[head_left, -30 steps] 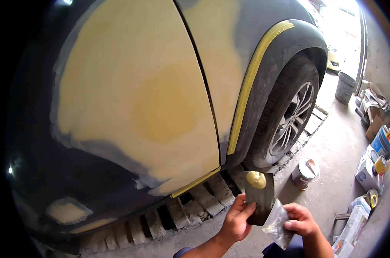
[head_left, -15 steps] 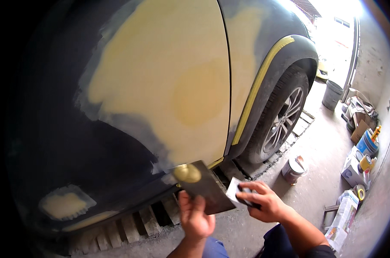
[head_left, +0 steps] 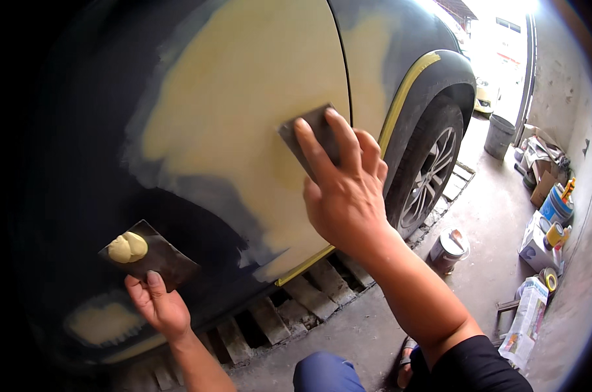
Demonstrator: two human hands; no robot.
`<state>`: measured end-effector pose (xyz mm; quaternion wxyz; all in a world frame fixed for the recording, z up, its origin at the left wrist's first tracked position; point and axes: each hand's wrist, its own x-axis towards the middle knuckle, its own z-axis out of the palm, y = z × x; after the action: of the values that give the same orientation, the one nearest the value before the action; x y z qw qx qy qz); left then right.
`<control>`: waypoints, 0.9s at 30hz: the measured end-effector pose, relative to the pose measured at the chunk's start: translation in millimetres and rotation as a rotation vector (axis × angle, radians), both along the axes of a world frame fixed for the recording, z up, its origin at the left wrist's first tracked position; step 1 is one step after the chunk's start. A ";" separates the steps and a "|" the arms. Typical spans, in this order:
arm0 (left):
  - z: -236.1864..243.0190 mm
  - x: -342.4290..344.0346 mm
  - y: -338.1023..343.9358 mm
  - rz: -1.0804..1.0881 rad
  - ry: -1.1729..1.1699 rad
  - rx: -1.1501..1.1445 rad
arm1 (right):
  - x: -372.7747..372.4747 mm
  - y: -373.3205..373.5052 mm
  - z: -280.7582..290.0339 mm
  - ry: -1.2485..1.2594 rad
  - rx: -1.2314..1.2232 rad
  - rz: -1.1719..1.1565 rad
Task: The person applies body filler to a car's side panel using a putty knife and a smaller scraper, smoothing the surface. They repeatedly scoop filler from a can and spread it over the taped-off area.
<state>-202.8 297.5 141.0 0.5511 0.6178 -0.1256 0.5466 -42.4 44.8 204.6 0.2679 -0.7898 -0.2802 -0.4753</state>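
My left hand (head_left: 162, 308) grips the lower edge of a dark, thin putty board (head_left: 167, 261), its thumb on top. A lump of pale yellow body filler (head_left: 127, 247) sits near the board's far left corner. My right hand (head_left: 349, 196) presses a dark flat putty spreader (head_left: 309, 140) to the car door (head_left: 224, 117), with two fingertips stretched along its face. Cream-yellow filler covers a wide patch of the dark door under the spreader. A smaller filler patch (head_left: 103, 323) shows at the lower left, beyond the left hand.
Yellow tape (head_left: 400, 108) runs along the wheel arch, above the car's wheel (head_left: 433, 166). On the floor stand a lidded can (head_left: 448, 251) and a grey bucket (head_left: 499, 137). Paint cans (head_left: 556, 206), a box (head_left: 537, 245) and newspaper (head_left: 528, 320) line the right wall. Wooden slats (head_left: 266, 320) lie beneath the car.
My hands have moved apart. The right swung up and forward, bringing the spreader onto the door; the left carried the board and filler to the left.
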 end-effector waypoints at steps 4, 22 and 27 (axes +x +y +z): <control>-10.1 5.8 13.4 0.095 -0.006 0.100 | 7.0 21.2 6.8 0.041 0.008 0.013; -9.5 2.7 10.3 0.095 -0.008 0.070 | 18.1 33.6 -100.6 0.032 0.023 0.062; -7.4 5.3 4.4 0.144 0.003 0.035 | 16.9 24.3 -122.3 0.095 -0.012 0.059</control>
<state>-197.5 301.9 133.6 0.4998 0.6356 -0.0895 0.5816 -25.5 69.2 82.3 0.2900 -0.8046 -0.2931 -0.4274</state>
